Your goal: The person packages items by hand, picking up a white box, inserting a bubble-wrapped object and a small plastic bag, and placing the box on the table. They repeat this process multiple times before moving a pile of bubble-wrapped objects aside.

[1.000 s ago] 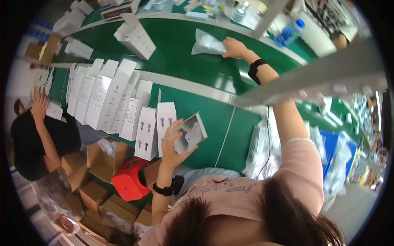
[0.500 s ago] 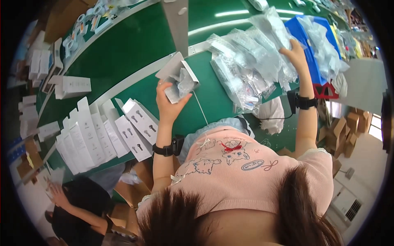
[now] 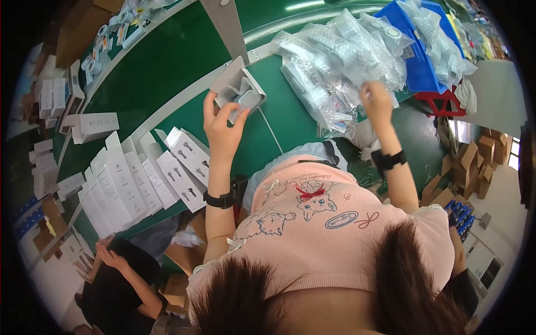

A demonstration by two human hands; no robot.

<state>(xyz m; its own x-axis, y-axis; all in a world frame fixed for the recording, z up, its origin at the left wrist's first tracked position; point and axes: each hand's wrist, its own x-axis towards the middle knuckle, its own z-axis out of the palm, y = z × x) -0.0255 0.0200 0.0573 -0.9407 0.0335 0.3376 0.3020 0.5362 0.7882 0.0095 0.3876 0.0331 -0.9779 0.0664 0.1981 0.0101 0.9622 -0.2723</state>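
My left hand (image 3: 223,128) is closed around a white carton (image 3: 254,96) with its top flap raised. Clear bubble wrap (image 3: 241,92) shows inside the carton's mouth; what it wraps cannot be made out. To the right, my right hand (image 3: 378,104) is over the near edge of a heap of bubble-wrapped packs (image 3: 340,50). Its fingers look curled but are smeared by motion, so whether they grip anything is unclear. A clear-bagged pack (image 3: 312,100) lies on the heap's left side, nearest to the carton.
Several white cartons (image 3: 120,178) stand in a row on the green table (image 3: 184,120) at left. A blue bin (image 3: 416,70) with more wrapped packs sits at the far right. A metal post (image 3: 223,28) rises behind the carton. Another person's hand (image 3: 111,257) shows at lower left.
My right hand has come away from a wrapped pack at the upper right and moved nearer and to the left. My left hand still holds the carton, now slightly farther left.
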